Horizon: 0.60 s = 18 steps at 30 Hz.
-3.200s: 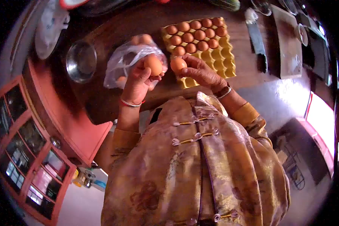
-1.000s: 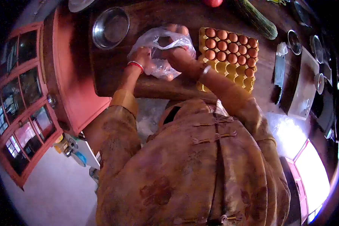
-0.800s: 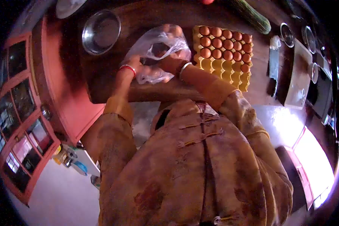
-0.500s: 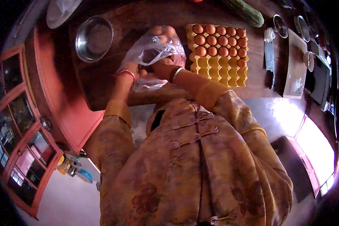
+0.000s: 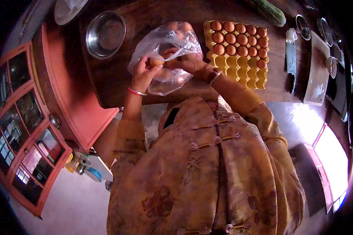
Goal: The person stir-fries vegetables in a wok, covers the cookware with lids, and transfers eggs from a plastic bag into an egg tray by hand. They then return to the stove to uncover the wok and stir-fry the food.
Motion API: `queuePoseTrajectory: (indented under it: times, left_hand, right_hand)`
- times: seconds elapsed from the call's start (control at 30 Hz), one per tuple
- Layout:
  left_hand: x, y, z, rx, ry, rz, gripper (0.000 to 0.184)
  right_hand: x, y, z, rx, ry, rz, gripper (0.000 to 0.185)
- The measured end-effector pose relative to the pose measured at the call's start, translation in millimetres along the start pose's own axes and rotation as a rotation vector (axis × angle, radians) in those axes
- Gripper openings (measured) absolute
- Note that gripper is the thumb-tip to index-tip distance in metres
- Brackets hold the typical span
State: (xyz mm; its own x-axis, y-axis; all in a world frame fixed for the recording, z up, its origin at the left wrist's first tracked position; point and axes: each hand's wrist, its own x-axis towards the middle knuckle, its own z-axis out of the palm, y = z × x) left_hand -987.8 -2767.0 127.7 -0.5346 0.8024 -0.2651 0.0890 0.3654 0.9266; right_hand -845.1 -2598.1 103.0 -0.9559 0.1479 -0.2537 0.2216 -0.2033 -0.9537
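Note:
A clear plastic bag (image 5: 164, 87) with brown eggs inside lies on the dark wooden table (image 5: 145, 15). My left hand (image 5: 144, 74) is closed on an egg (image 5: 157, 61) at the bag's opening. My right hand (image 5: 190, 63) reaches over the right part of the bag; its fingertips are partly hidden by plastic, so what they hold cannot be made out. To the right, a yellow egg tray (image 5: 233, 70) carries three full rows of brown eggs and one more egg at its right edge; its nearer cups are bare.
A metal bowl (image 5: 106, 35) stands at the left. A green gourd (image 5: 268, 12) lies at the far right. A knife (image 5: 290, 53) and a cutting board (image 5: 317, 74) lie right of the tray. Left is a red cabinet (image 5: 31, 156).
Both hands were holding eggs near the tray, then reached into the bag. My left hand has now come up at the opening with an egg. Another egg sits in the tray's fourth row.

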Motion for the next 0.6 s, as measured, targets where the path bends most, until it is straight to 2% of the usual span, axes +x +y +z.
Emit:
queuePoseTrajectory:
  times: [0.03,0.07,0.13,0.17,0.2,0.3,0.33,0.43,0.5,0.53,0.6]
  left_hand:
    - [-6.3,12.9,5.4,-0.258,-0.017,-0.064,0.043]
    - [-11.6,27.6,10.1,-0.258,-0.019,-0.064,0.043]
    - [-20.6,55.9,19.5,-0.47,-0.034,-0.148,0.044]
    - [-23.9,60.6,23.2,-0.469,-0.041,-0.147,0.044]
    - [-25.0,64.4,27.5,-0.518,-0.062,-0.116,0.045]
    - [-23.5,72.4,44.0,-0.593,-0.142,-0.121,0.047]
    - [-21.6,77.0,53.0,-0.635,-0.193,-0.111,0.047]
    - [-16.3,99.7,78.9,-0.71,-0.279,-0.127,0.043]
    - [-9.5,104.5,95.3,-0.73,-0.411,-0.217,0.041]
    - [-7.4,105.4,113.4,-0.713,-0.383,-0.132,0.041]
    - [0.2,96.1,134.8,-0.722,-0.409,-0.173,0.04]
  right_hand:
    - [-6.5,-3.1,-2.4,0.185,-0.038,0.071,0.045]
    - [-14.7,-6.5,-2.8,0.308,-0.014,-0.025,0.047]
    - [-34.9,-17.4,-14.7,0.295,-0.01,0.043,0.047]
    - [-46.4,-20.8,-19.7,0.284,-0.004,0.111,0.046]
    - [-59.8,-23.2,-20.4,0.555,-0.022,-0.006,0.047]
    - [-93.2,-42.8,-28.6,0.596,0.101,0.054,0.042]
    - [-107.2,-42.9,-33.0,0.72,0.064,0.066,0.041]
    - [-136.6,-38.7,-45.3,0.734,0.088,0.005,0.042]
    - [-156.2,-39.6,-48.8,0.75,0.187,0.031,0.044]
    - [-165.5,-38.4,-51.8,0.776,0.254,0.027,0.044]
    - [-179.9,-17.0,-64.1,0.78,0.329,0.046,0.043]
